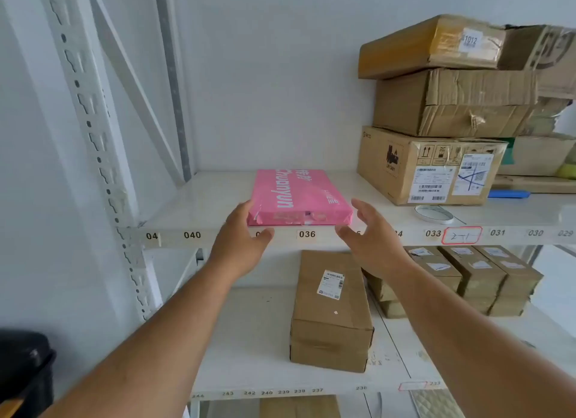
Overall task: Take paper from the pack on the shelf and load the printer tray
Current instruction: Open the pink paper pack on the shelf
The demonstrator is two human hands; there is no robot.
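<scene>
Flat pink wrapped paper pack (297,198) lies at front edge of white metal shelf (199,199). Left hand (241,238) fingers spread, touching pack's left corner; right hand (372,235) spread, just beside right corner, holding nothing. Risk: torn wrapper end (near left corner) could spill sheets if pack tilts on lifting.

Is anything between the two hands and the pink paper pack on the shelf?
Nothing visible. The left hand touches the pink paper pack at its left corner; the right hand is open just off its right corner.

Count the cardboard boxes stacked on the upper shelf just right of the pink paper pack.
3: a labelled bottom box, a crumpled middle box, and a flat top box. More cardboard behind at the right edge is partly hidden.
</scene>
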